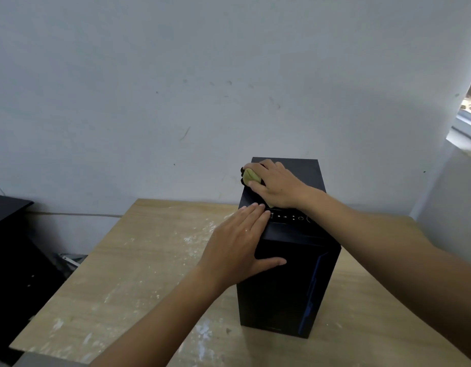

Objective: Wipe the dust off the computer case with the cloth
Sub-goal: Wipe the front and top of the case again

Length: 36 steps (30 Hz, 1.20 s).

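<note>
**Cloth at the far-left edge of the case top**

The black computer case (290,282) stands upright on the pale wooden tabletop (139,260), right of the middle, with its front panel facing me and its far end close to the grey wall (176,75). A thin blue stripe (312,290) runs down the right side of the front panel. A row of small ports and buttons (287,216) sits along the near edge of the top.

My right grip (275,185) lies on the case top, toward its far-left edge. Its fingers are curled round the bunched yellow-green cloth (251,176), which is pressed against the top right at that edge and sticks out a little past it on the left.

My left grip (239,247) holds nothing. It lies flat on the near-left corner of the case, with its fingers straight and together. The fingertips reach the left end of the port row, and the thumb is spread across the upper front panel. There is a ring (246,230) on one of its fingers.

White smears (200,231) mark the tabletop left of the case and nearer to me. A black piece of furniture (11,247) stands at the far left, beside the tabletop. A window opening (470,115) shows at the right edge.
</note>
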Each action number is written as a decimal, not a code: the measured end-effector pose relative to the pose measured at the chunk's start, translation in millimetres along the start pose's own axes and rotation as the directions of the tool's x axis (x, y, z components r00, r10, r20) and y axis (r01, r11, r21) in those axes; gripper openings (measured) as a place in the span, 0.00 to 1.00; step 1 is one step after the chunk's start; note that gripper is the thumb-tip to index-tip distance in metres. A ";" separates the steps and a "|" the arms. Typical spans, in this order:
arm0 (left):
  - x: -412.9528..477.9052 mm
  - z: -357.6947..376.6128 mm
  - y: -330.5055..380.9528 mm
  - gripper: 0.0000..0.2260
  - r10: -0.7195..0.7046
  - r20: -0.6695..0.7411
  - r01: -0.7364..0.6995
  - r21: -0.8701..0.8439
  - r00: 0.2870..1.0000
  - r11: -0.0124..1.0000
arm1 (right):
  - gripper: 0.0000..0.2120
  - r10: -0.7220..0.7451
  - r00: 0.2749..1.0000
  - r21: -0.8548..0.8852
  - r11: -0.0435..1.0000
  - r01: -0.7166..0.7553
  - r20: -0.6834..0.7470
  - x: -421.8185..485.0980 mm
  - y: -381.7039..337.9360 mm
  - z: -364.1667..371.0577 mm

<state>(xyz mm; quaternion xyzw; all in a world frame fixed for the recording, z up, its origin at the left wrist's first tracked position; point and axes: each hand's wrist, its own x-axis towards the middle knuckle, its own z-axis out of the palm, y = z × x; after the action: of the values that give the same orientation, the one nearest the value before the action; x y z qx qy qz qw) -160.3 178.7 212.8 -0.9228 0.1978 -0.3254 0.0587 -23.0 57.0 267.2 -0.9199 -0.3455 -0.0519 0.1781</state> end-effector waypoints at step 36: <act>1.7 11.8 -0.1 0.40 0.011 -0.071 -0.017 -0.093 0.997 0.996 | 0.18 0.178 0.973 -0.103 0.976 -0.194 -0.149 -27.2 57.1 -9.7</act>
<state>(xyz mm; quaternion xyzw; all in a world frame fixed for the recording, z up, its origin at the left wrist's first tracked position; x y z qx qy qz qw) -151.6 177.9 204.6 -0.9111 0.2213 -0.3475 0.0109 -6.0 -3.2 253.5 -0.9512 -0.2409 -0.1190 0.1515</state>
